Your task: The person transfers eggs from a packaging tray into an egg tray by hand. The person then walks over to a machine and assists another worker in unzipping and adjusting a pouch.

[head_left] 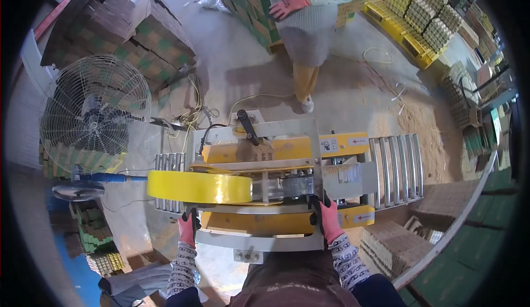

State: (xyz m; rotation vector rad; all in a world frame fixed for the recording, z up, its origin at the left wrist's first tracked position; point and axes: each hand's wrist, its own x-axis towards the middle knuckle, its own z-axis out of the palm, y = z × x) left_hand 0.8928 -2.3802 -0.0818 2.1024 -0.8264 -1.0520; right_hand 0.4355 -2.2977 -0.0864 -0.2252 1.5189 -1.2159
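Note:
A carton taping machine with yellow side rails stands in front of me. A large roll of yellow tape lies along its upper middle, next to the metal taping head. My left hand, in a pink and black glove, is closed at the left front end of the machine's frame. My right hand, gloved alike, is closed around the grey upright of the frame on the right. The black fingertips of both gloves are partly hidden against the frame. A black crank handle sticks up at the far side.
Metal rollers extend to the right, with shorter ones on the left. A wire fan stands at left, near stacked cardboard. Beyond the machine stands a person by green-brown cartons. Egg trays fill a yellow pallet. Cables cross the floor.

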